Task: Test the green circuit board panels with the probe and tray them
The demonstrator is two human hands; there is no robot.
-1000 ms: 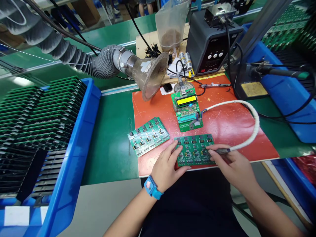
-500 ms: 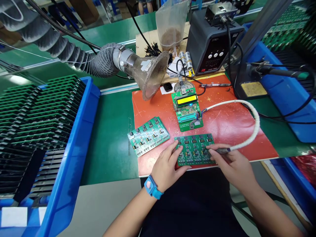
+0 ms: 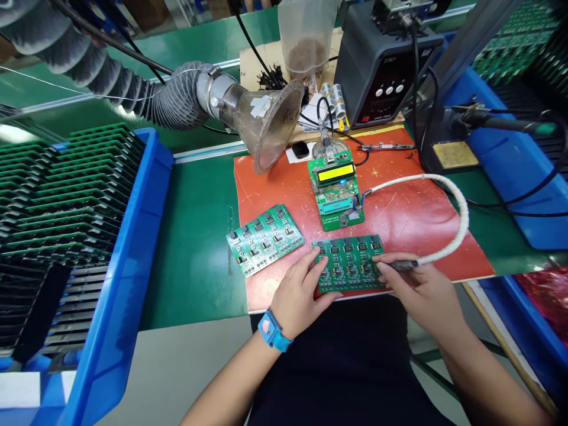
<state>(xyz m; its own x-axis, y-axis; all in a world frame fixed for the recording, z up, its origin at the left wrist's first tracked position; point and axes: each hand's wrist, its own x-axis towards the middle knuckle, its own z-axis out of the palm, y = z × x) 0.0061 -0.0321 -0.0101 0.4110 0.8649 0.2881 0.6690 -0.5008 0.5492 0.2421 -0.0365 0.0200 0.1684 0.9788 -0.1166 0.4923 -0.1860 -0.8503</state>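
My left hand (image 3: 298, 290), with a blue strap on its wrist, holds the left side of a green circuit board (image 3: 350, 278). Its fingers press on the top left part and the thumb lies along the near edge. Between the fingertips of my right hand (image 3: 421, 290) is a dark probe (image 3: 403, 265). Its tip is over the right part of the board; whether it touches is too small to tell. A white sheathed cable (image 3: 464, 219) runs from the probe to a programmer board (image 3: 339, 195) with a lit yellow display. Left of my board lies another circuit board (image 3: 266, 239).
An orange mat (image 3: 390, 207) covers the green bench (image 3: 190, 236). A fume extraction funnel (image 3: 277, 127) overhangs its back. Behind stand a soldering station (image 3: 386, 71) and an iron stand (image 3: 455, 157). Blue bins (image 3: 151, 171) of stacked boards flank both sides.
The whole view has shifted slightly, so the bench sits a little higher in the picture. Both hands keep nearly the same place on the board.
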